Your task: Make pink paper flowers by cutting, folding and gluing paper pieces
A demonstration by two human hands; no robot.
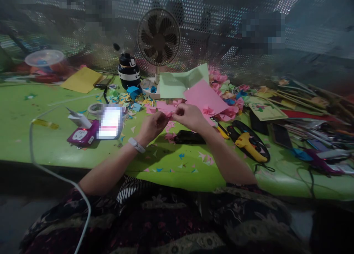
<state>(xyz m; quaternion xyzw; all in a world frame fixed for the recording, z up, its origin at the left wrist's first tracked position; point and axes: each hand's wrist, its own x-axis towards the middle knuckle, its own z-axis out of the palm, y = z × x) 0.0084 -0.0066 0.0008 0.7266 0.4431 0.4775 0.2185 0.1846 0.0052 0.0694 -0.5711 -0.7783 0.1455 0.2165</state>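
Note:
My left hand (153,125) and my right hand (188,115) meet above the green table (41,136), fingers pinched together on a small pink paper piece (170,114). A white band sits on my left wrist. Right behind the hands lies a pink paper sheet (204,97) with a small pink paper flower (207,110) on it. A black object (189,137) lies on the table just below my right hand. Pink paper scraps (169,127) lie under the hands.
A small fan (158,38) stands at the back, a black bottle (128,71) left of it. A lit phone (110,123) and purple power strip (83,135) lie at left. A yellow glue gun (249,145), scissors, and paper flowers (226,90) lie at right. A white cable (55,173) crosses the front left.

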